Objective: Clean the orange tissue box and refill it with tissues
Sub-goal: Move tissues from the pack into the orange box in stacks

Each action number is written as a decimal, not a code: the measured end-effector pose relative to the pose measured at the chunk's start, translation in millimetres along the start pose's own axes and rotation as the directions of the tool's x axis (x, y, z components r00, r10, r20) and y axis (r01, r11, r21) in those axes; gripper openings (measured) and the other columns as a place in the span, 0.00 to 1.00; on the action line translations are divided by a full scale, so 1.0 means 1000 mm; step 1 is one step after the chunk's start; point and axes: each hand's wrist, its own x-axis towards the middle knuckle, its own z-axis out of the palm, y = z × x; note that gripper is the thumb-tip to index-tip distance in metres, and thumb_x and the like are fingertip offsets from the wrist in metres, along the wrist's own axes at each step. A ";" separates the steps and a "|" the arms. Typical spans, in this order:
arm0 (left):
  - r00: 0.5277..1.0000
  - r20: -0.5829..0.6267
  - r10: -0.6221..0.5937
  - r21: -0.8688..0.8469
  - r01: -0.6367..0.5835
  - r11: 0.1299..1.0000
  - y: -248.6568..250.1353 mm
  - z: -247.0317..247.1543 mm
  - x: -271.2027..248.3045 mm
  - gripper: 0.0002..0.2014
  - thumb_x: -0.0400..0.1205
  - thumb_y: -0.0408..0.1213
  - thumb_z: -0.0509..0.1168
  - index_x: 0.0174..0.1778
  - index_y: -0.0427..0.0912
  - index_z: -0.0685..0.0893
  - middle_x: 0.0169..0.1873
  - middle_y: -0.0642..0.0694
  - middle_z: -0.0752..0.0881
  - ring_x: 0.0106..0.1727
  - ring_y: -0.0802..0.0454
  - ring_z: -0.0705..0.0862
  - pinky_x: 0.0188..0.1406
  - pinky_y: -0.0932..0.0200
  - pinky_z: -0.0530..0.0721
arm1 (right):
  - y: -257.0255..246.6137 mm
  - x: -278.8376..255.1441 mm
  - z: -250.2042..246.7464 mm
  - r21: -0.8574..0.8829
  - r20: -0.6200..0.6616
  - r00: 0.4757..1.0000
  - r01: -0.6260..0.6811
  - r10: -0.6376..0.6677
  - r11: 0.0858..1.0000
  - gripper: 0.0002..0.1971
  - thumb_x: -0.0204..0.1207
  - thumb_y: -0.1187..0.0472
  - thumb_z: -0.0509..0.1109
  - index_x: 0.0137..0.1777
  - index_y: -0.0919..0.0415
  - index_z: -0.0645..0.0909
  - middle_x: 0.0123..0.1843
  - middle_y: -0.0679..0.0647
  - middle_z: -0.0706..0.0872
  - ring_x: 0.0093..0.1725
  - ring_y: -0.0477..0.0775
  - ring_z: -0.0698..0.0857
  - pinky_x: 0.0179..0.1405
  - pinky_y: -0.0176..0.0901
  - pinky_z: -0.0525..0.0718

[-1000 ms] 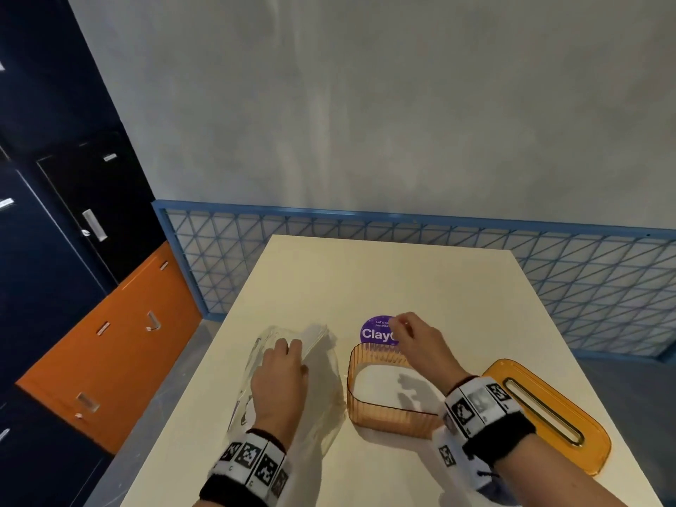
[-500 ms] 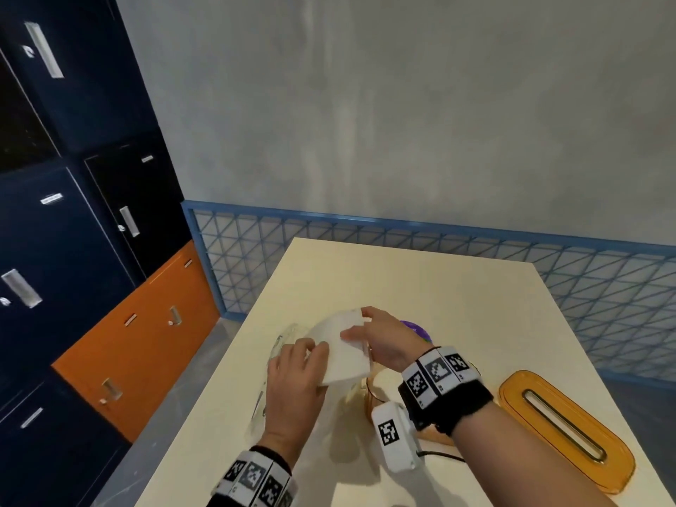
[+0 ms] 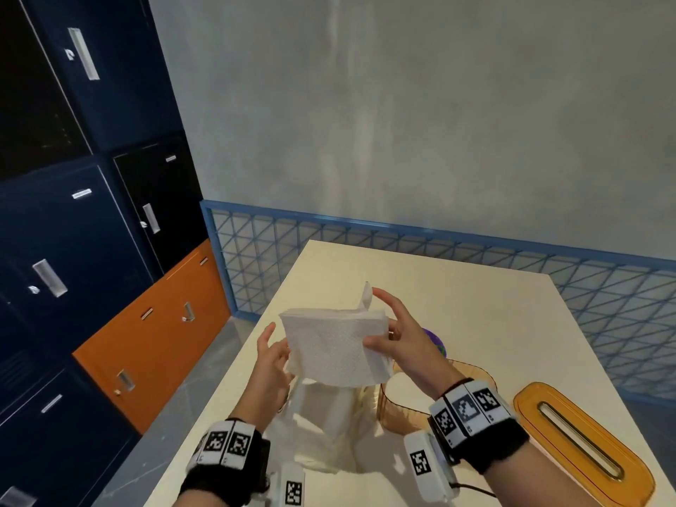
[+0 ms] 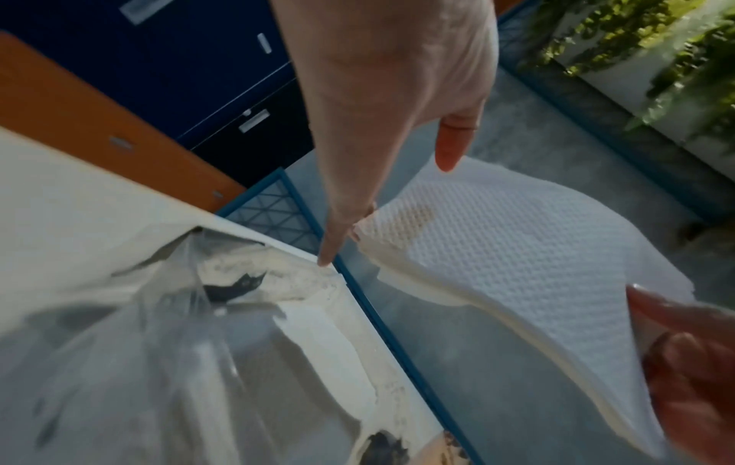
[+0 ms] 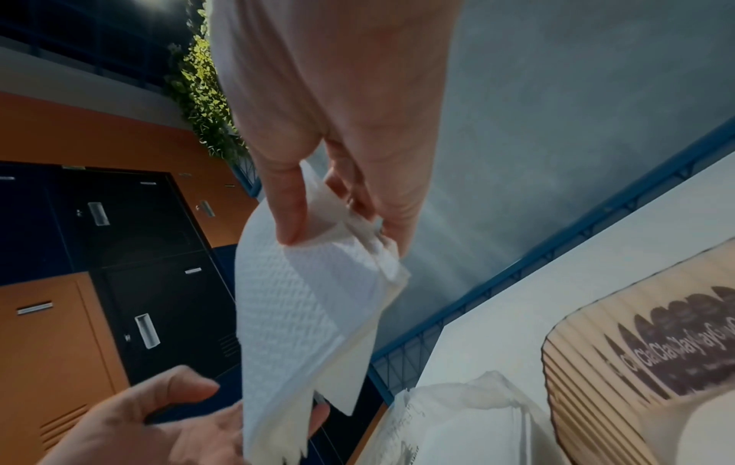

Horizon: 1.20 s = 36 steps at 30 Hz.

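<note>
Right hand [image 3: 398, 338] pinches embossed white tissues [image 3: 333, 349] (a soft, square stack).

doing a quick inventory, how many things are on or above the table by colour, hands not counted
orange: 2, the open tissue box and its slotted lid
white: 1, the tissue stack held in the air
clear: 1, the plastic wrapper
purple: 1, the round tub
total: 5
</note>
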 end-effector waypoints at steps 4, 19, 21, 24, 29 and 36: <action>0.996 0.075 0.041 0.111 -0.049 0.993 -0.001 0.001 0.002 0.22 0.73 0.30 0.61 0.65 0.45 0.77 0.57 0.44 0.85 0.63 0.42 0.80 0.59 0.46 0.78 | 0.009 -0.002 0.003 0.044 -0.041 0.999 0.015 -0.013 0.999 0.42 0.72 0.73 0.72 0.73 0.30 0.62 0.55 0.53 0.87 0.58 0.55 0.85 0.62 0.52 0.84; 0.895 0.179 0.408 0.441 -0.444 0.780 0.013 0.009 -0.023 0.17 0.82 0.25 0.61 0.47 0.56 0.78 0.46 0.56 0.84 0.44 0.71 0.82 0.43 0.78 0.79 | 0.006 0.011 -0.001 -0.733 0.073 0.970 0.210 -0.232 0.646 0.24 0.67 0.53 0.77 0.63 0.38 0.78 0.73 0.40 0.68 0.78 0.48 0.58 0.79 0.60 0.52; 0.900 0.186 0.394 0.469 -0.433 0.770 0.012 0.009 -0.021 0.16 0.82 0.26 0.61 0.47 0.57 0.77 0.46 0.55 0.84 0.43 0.73 0.82 0.44 0.74 0.80 | 0.002 0.016 -0.003 -0.776 0.121 0.986 0.166 -0.114 0.608 0.13 0.71 0.52 0.73 0.56 0.47 0.82 0.58 0.42 0.80 0.67 0.49 0.74 0.75 0.61 0.60; 0.939 0.119 0.323 0.470 -0.340 0.815 0.009 0.007 -0.018 0.14 0.82 0.29 0.60 0.46 0.57 0.76 0.46 0.50 0.84 0.46 0.58 0.82 0.44 0.65 0.80 | 0.000 0.020 -0.011 -0.630 0.082 0.997 0.058 -0.009 0.775 0.04 0.73 0.56 0.73 0.42 0.54 0.82 0.40 0.48 0.83 0.43 0.50 0.81 0.46 0.44 0.78; 0.981 0.015 0.192 0.448 -0.179 0.876 -0.003 0.001 -0.017 0.11 0.84 0.29 0.55 0.50 0.51 0.75 0.48 0.48 0.82 0.47 0.54 0.80 0.43 0.59 0.80 | 0.029 0.020 -0.012 -0.023 0.007 0.986 -0.168 0.168 0.986 0.12 0.73 0.66 0.74 0.55 0.64 0.81 0.50 0.56 0.87 0.51 0.56 0.86 0.45 0.40 0.84; 0.972 -0.023 0.234 0.512 -0.189 0.838 -0.021 -0.014 -0.016 0.14 0.80 0.21 0.55 0.57 0.41 0.71 0.46 0.44 0.80 0.43 0.49 0.79 0.39 0.60 0.79 | 0.058 0.020 0.018 -0.051 -0.106 0.990 -0.102 0.096 0.994 0.11 0.73 0.75 0.68 0.48 0.58 0.76 0.42 0.53 0.84 0.43 0.50 0.83 0.40 0.37 0.81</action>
